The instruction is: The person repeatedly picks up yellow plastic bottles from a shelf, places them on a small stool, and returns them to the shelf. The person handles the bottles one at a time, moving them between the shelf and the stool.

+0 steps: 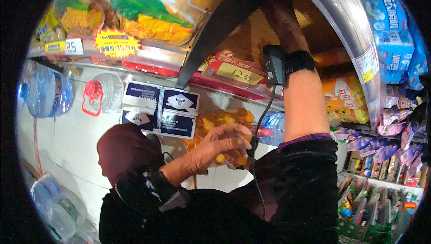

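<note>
My left hand (224,143) is held low with its fingers curled and apart, over clear bags of orange-yellow pieces (205,122). A black cable (257,126) runs past its fingertips. My right arm reaches up into a dark shelf compartment with a brown back, and my right hand (281,15) is in deep shadow there; its fingers and anything in them cannot be made out. A black device (273,65) is strapped at the right wrist. Below that compartment, a red and yellow price sign (239,72) is fixed along the shelf edge.
Large packaged snacks (151,18) fill the left shelf. Dark blue printed cards (160,109) and a red-capped water bottle (109,92) are by the white floor tiles. More large bottles (54,92) stand left. Blue packs (392,42) and small goods line the right. A maroon rounded form (128,153) lies lower left.
</note>
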A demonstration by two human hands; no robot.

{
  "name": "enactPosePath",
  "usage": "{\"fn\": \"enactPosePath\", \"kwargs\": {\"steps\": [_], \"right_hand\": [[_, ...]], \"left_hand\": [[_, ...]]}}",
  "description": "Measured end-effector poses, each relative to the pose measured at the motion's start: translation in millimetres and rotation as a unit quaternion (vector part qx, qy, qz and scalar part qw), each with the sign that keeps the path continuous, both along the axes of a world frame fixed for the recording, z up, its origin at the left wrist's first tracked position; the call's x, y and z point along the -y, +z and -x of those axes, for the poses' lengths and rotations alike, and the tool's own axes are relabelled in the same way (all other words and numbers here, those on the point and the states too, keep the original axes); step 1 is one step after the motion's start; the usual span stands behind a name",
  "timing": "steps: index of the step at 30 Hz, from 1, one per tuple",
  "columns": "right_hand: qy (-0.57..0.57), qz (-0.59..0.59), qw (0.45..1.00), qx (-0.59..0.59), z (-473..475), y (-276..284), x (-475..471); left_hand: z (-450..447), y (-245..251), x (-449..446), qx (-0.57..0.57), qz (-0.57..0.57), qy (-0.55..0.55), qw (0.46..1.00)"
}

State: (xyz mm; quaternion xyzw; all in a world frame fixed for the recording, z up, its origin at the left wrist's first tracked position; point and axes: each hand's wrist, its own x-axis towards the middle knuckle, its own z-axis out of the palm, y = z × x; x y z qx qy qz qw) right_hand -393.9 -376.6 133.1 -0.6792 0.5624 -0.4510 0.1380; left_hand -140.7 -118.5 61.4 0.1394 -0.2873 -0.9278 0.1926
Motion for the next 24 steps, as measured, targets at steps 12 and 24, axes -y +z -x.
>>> {"fn": "enactPosePath", "kwargs": {"steps": [12,24], "right_hand": [[-0.036,0.015,0.999,-0.005,-26,-10,2],[-0.049,-0.008,0.997,-0.054,-51,-32,17]], "left_hand": [[5,1,-4,0.03,-0.035,-0.046,0.998],[-1,-3,-6,0.027,-0.023,-0.011,0.999]]}}
